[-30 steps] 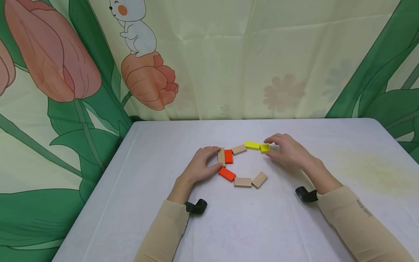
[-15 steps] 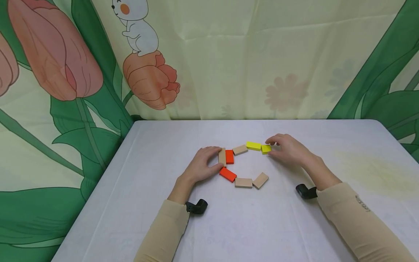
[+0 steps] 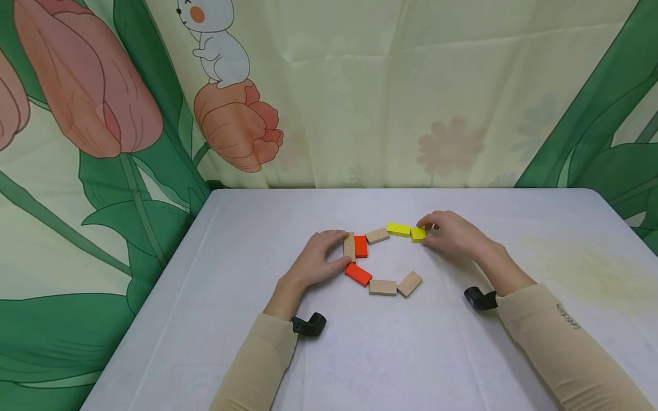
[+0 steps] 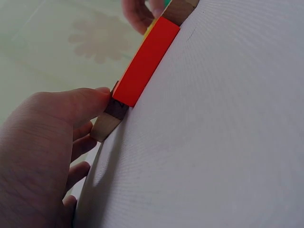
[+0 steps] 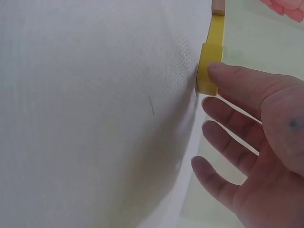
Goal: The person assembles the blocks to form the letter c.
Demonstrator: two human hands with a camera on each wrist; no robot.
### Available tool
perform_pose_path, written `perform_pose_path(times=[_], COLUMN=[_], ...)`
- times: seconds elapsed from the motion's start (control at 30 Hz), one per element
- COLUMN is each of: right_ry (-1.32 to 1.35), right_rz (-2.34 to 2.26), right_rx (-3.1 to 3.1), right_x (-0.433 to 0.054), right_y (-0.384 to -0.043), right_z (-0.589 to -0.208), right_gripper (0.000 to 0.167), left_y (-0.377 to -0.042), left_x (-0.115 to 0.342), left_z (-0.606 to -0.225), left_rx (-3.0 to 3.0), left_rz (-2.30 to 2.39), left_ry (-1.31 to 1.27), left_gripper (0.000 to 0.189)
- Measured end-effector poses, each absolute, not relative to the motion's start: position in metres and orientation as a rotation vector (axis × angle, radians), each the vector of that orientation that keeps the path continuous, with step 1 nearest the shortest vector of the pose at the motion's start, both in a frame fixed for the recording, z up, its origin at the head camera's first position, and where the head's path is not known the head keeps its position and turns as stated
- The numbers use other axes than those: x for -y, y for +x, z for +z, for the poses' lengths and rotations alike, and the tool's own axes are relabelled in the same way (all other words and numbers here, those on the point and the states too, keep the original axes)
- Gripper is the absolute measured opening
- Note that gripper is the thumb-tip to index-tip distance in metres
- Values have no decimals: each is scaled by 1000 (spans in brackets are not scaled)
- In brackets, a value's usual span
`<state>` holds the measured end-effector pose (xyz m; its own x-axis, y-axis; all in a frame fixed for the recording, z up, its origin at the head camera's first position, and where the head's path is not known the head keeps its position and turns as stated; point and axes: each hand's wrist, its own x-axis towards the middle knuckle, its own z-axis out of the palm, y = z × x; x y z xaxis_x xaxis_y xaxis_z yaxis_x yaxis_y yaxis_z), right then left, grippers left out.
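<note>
My left hand (image 3: 315,260) pinches a plain wooden block (image 3: 349,248) lengthwise, thumb at the near end and fingers at the far end. One red block (image 3: 361,247) lies along its right side; another red block (image 3: 358,274) slants from its near end, large in the left wrist view. Two plain blocks, one flat (image 3: 382,287) and one angled (image 3: 409,284), continue the near row. Along the far row come a plain block (image 3: 377,235) and a long yellow block (image 3: 398,229). At its end, my right hand (image 3: 454,234) holds a yellow block (image 5: 209,57) between thumb and forefinger, other fingers spread.
The blocks form a curved outline with its gap on the right, on a table with a white cloth (image 3: 329,354). Black wrist cameras sit on the left wrist (image 3: 309,325) and right wrist (image 3: 480,299). A printed curtain (image 3: 349,114) hangs behind the table's far edge.
The whole view has shifted very slightly. Both hands and all the blocks keep their places relative to each other.
</note>
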<state>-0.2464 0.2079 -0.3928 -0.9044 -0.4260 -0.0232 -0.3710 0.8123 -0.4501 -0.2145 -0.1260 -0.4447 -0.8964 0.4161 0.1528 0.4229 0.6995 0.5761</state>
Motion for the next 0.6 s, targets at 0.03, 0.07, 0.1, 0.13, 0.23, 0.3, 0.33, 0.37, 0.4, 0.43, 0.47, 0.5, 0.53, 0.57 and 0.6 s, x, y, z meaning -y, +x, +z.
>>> perform_pose_path(times=[0.03,0.07,0.1,0.13,0.23,0.3,0.33,0.37,0.4,0.43,0.47,0.5,0.53,0.57,0.6], right_ry=[-626,-620,-618,-617,-609,-604,-595,-586,-576,-567,-567,-562,-560,-560,-562], right_rz=[-675,-674,-672,-673,-680,-687,-691,-694,-697,-698,-700,-700,-701,-702,-702], right_rx=[-2868,-2864,-2861,-2857,-2849,-2844,-2842,-2841,-2839,-2839,-2840,-2843,-2844,-2846,-2848], right_x=[-207,-207,-207,-207,-206,-206,-206,-206,-206,-206,-207,-207,-207,-207,-207], right_y=[-246,-246,-247,-247,-247,-247,-247,-247,-247,-246,-246,-245,-245,-244,-244], right_z=[-393,-393,-393,-393,-395,-395,-395,-396,-396,-395,-395,-395,-394,-394,-393], right_gripper=[35,35,35,35,34,34,33,33,34,34,34,34,34,34,34], left_y=[-215,-214,-214,-214,-215,-215,-215,-215,-214,-214,-214,-214,-214,-214,-214], left_x=[126,126,126,126,126,126,127,127,126,126,127,126,126,126,126], left_z=[-445,-445,-445,-445,-445,-446,-445,-445,-445,-445,-445,-445,-445,-445,-445], left_rx=[2888,2892,2893,2895,2899,2897,2899,2897,2898,2894,2890,2890,2893,2888,2891], left_rz=[-981,-978,-977,-973,-969,-973,-976,-980,-982,-984,-986,-986,-983,-981,-978], left_ry=[-711,-709,-708,-707,-702,-701,-700,-701,-701,-704,-706,-704,-703,-705,-704], left_gripper=[59,59,59,59,59,59,59,59,59,59,59,59,59,59,59])
